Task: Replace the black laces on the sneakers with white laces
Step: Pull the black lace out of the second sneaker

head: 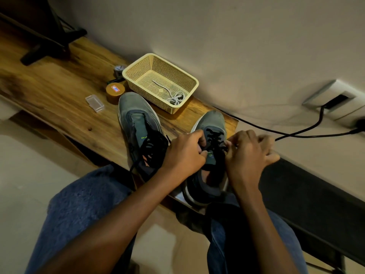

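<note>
On the worktop (59,91) at centre frame, the right sneaker (209,155) is being unlaced. Both grips close: left hand (184,153) and right hand (248,153) pinch its black laces (214,136). Ease each crossing loose evenly. White laces (173,97) wait in the basket (158,62) above.

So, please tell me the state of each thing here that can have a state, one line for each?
Right sneaker: still has black lace, both hands working on it.
Left sneaker: black lace loosened, undone.
White laces: unused, lying in the basket.
Left hand: pinching the right sneaker's lacing.
Right hand: pinching the lace, blurred.
Cable: plugged into the wall socket.
</note>
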Demonstrator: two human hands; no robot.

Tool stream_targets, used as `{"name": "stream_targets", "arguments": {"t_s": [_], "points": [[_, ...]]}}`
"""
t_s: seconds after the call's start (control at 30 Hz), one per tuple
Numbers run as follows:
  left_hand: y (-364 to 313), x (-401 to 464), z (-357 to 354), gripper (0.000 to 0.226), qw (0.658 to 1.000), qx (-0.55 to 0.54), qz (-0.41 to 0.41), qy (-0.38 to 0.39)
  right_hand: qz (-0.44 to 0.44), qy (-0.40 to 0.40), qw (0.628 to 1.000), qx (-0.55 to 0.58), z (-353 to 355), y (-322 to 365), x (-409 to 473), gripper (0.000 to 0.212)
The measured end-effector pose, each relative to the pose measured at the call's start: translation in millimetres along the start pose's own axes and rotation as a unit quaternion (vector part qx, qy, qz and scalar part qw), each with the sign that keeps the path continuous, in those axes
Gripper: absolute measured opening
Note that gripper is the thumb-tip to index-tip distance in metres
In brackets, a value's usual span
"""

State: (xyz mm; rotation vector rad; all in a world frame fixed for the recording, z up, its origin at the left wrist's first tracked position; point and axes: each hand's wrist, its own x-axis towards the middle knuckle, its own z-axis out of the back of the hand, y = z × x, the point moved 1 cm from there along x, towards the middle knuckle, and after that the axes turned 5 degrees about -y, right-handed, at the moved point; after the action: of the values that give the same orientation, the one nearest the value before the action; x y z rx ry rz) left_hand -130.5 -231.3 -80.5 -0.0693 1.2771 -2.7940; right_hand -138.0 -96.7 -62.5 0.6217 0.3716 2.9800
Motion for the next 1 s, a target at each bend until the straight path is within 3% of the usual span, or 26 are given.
{"name": "stream_targets", "arguments": {"t_s": [0.07, 0.17, 0.27, 0.37, 0.47, 0.53, 0.67, 0.77, 0.83, 1.0], "points": [[1.1, 0.3, 0.3, 0.019, 1.0, 0.009, 0.0, -0.001, -0.016, 0.03, 0.999, -0.017, 0.1, -0.8, 0.8, 0.013], [3.1, 0.9, 1.3, 0.019, 1.0, 0.004, 0.003, 0.002, 0.061, 0.112, 0.991, -0.023, -1.9, 4.6, -2.3, 0.025], [2.3, 0.4, 2.3, 0.019, 1.0, 0.001, -0.002, 0.002, 0.098, 0.16, 0.98, -0.073, -5.6, 9.0, -4.1, 0.022], [0.5, 0.5, 1.4, 0.017, 1.0, -0.001, -0.002, 0.004, 0.065, 0.122, 0.989, -0.054, -5.0, 6.9, -3.0, 0.012], [-1.1, 0.4, 1.0, 0.017, 1.0, 0.002, -0.002, 0.004, -0.041, 0.035, 0.998, 0.017, 3.2, 2.6, -0.1, 0.007], [-0.3, 0.9, 1.1, 0.018, 1.0, 0.008, -0.002, 0.008, -0.051, 0.043, 0.998, 0.022, 4.3, 0.8, 0.4, 0.009], [2.2, 1.4, 1.8, 0.018, 1.0, 0.002, -0.003, 0.005, 0.052, 0.141, 0.988, -0.018, -0.8, 5.6, -3.6, 0.027], [2.2, 1.2, 0.7, 0.019, 1.0, 0.002, -0.004, 0.005, 0.069, 0.151, 0.985, -0.054, -2.0, 11.0, -4.1, 0.017], [2.0, 1.0, -0.7, 0.019, 1.0, -0.004, 0.002, 0.005, 0.053, 0.128, 0.989, -0.053, -1.0, 10.8, -2.4, 0.014], [2.4, 2.5, 0.2, 0.019, 1.0, -0.003, 0.009, 0.007, -0.083, 0.041, 0.996, 0.012, 8.7, 2.8, 0.5, 0.011]]}}
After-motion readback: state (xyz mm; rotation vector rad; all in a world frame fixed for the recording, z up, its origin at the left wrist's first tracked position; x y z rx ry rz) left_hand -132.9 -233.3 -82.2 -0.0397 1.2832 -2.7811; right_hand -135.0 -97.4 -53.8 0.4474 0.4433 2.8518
